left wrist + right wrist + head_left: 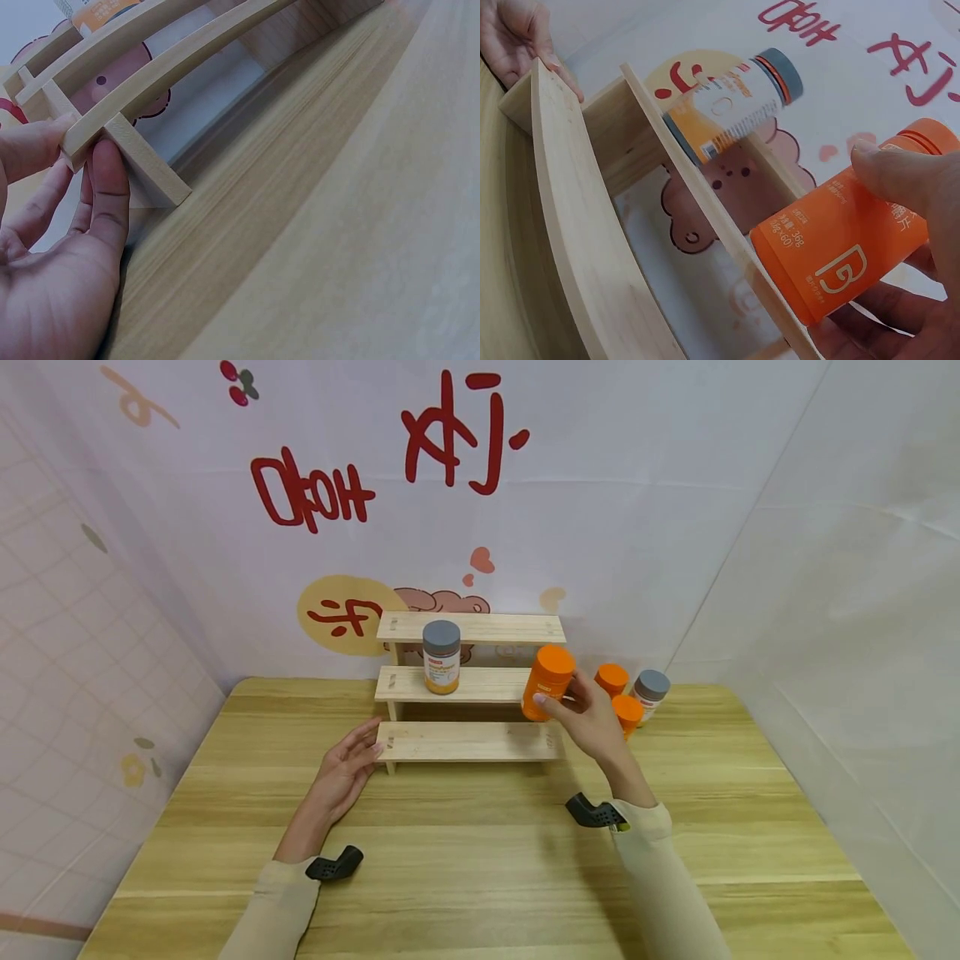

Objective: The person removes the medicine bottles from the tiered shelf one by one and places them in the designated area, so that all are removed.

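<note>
My right hand grips an orange supplement bottle, thumb on one side and fingers round the other. The bottle is tilted in the right wrist view, its base by the right part of the middle step; whether they touch I cannot tell. A three-step wooden display rack stands on the table. My left hand pinches the left end of its lowest board, thumb above and fingers underneath. On the middle step, towards the left, stands a grey-capped bottle with a white and orange label.
Right of the rack, behind my right hand, two more orange bottles and a grey-capped bottle stand close together on the wood-grain table. Behind the rack hangs a white backdrop with red lettering and drawings.
</note>
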The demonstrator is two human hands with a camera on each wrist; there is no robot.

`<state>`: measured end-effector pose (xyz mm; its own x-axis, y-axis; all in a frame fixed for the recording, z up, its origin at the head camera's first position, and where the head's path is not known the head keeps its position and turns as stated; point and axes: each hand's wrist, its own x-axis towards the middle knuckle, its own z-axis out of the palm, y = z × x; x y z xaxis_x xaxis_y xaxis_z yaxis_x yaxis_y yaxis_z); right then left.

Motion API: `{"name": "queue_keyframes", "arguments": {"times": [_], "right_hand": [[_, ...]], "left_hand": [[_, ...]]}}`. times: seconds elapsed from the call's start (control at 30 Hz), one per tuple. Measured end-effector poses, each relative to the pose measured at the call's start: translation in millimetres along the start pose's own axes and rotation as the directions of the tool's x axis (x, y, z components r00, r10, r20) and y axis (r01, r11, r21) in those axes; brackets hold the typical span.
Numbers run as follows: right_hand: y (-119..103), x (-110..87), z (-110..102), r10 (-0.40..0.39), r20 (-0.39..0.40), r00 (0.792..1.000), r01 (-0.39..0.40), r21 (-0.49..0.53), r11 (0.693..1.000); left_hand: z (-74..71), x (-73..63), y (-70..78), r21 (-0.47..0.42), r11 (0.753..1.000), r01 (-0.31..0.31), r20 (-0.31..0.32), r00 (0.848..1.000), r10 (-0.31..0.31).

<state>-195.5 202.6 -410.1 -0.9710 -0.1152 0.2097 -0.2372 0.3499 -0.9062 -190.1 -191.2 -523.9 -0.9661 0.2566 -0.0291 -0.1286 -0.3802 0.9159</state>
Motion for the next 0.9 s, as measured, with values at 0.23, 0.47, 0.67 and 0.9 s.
{"name": "queue_keyframes", "arguments": {"times": [0.23, 0.47, 0.67, 0.9], "right_hand": [[5, -9.6, -17, 0.023, -0.001, 1.0, -0.023, -0.005, 1.0], [7, -18.6, -33, 0.039, -0.01, 0.999, -0.039, -0.004, 0.999], [11, -24.3, -44, 0.025, -0.041, 0.999, -0.026, -0.019, 0.999], [10, -29.5, -57, 0.03, -0.063, 0.998, -0.033, -0.041, 0.999]], "left_hand": [[1.2, -0.3, 0.9, 0.009, 1.0, 0.012, -0.016, 1.0, -0.012], [2.1, -0.3, 1.4, 0.018, 1.0, 0.02, -0.028, 0.999, -0.02], [1.9, 0.0, 1.1, 0.004, 1.0, 0.018, -0.023, 1.0, -0.018], [1.9, 0.4, -0.1, 0.018, 1.0, 0.016, -0.031, 0.999, -0.016]]}}
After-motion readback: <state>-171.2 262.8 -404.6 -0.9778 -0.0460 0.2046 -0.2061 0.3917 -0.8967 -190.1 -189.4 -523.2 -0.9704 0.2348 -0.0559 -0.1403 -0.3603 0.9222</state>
